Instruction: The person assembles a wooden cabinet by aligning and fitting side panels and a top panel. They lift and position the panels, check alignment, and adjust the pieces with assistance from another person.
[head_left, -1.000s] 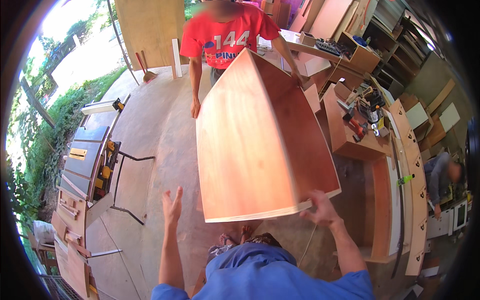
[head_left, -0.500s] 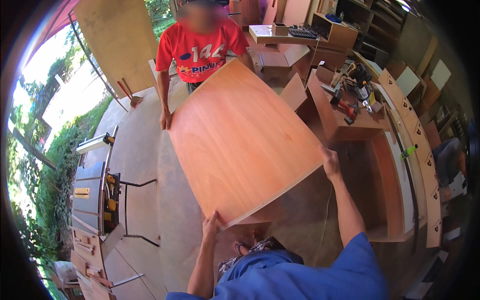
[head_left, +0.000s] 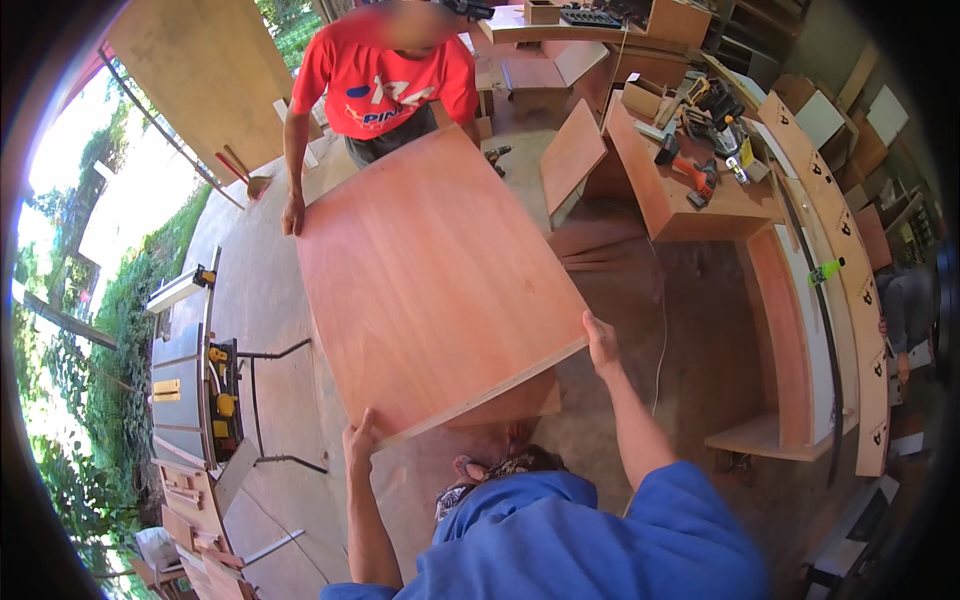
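A wide reddish-brown plywood panel hangs in the air, tilted, between me and a person in a red shirt. My left hand grips its near left corner, thumb on top and fingers out of sight below. At the near right corner my right hand is closed round the edge in the same way. The other person's hand holds the far left corner; their second hand is hidden behind the far edge.
To the left stands a table saw on thin black legs, with wood offcuts nearby. At right, a wooden cabinet carries an orange cordless drill and other tools. A white cord trails over the floor.
The panel has shifted left, with both my hands and the other person moving along with it. Another drill has come into view beyond the panel's far right edge.
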